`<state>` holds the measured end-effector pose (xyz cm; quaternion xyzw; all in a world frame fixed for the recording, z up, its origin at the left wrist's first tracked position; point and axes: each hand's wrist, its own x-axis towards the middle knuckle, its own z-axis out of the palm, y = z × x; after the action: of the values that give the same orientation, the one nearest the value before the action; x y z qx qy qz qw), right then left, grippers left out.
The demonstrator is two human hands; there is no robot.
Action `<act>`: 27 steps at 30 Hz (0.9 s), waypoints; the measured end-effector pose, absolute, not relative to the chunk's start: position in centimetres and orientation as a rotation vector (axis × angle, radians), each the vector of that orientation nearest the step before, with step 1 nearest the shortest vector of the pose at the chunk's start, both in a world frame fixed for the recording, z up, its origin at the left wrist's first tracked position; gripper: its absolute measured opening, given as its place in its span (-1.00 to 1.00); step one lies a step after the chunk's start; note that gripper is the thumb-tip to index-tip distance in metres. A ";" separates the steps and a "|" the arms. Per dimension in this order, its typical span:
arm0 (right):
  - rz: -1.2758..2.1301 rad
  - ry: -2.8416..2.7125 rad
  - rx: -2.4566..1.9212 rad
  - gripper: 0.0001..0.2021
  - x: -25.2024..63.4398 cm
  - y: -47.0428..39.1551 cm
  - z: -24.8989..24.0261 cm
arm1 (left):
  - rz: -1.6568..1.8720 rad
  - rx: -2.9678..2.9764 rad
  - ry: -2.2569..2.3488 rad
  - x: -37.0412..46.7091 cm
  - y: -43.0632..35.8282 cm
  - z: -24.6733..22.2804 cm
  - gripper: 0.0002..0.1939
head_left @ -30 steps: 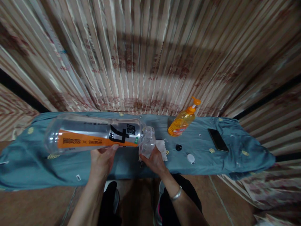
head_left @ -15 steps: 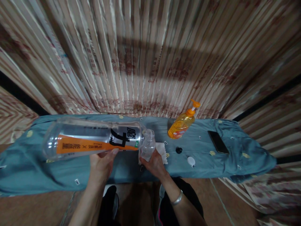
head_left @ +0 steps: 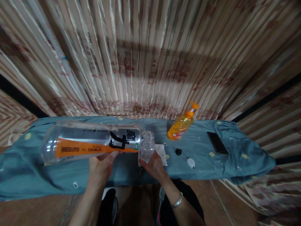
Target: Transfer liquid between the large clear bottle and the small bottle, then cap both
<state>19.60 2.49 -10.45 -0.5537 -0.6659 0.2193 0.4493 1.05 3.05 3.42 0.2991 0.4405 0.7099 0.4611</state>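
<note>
My left hand (head_left: pixel 101 168) grips a large clear plastic bottle (head_left: pixel 87 141) with an orange, silver and black label. It lies nearly sideways, its base to the left and its neck to the right. Wrapped round a small clear bottle (head_left: pixel 147 147) is my right hand (head_left: pixel 154 166), with a silver bangle on the wrist. The large bottle's neck meets the small bottle's top; I cannot tell whether liquid passes between them. Beneath the small bottle a pale cloth (head_left: pixel 161 153) shows on the table.
An orange pump bottle (head_left: pixel 180 127) stands right of centre. Near it lie a black cap (head_left: pixel 178 151) and a white lid (head_left: pixel 190 163), with a dark phone (head_left: pixel 217 143) farther right. A blue-green cloth (head_left: pixel 122 171) covers the narrow table; a striped curtain (head_left: pixel 145 62) hangs behind.
The large bottle's base end has dipped slightly and shifted a little left. Both hands keep their holds, and the small bottle stays nearly where it was. The view has shifted slightly.
</note>
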 end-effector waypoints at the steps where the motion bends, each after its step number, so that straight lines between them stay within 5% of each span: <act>1: 0.543 -1.649 -1.371 -0.26 19.6 2.5 -10.4 | 1.746 0.732 1.085 1.0 3.0 3.4 -0.41; 22: 0.521 -1.620 -1.368 -0.32 19.4 2.5 -10.6 | 1.705 0.797 1.110 0.7 3.1 2.9 -0.31; 27: 0.535 -1.605 -1.380 -0.33 19.3 2.5 -10.6 | 1.693 0.810 1.104 0.6 3.0 2.7 -0.42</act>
<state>19.31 2.46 -10.61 -0.5610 -0.6522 0.2176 0.4610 0.61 2.98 2.72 0.3295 0.4493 0.6889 0.4637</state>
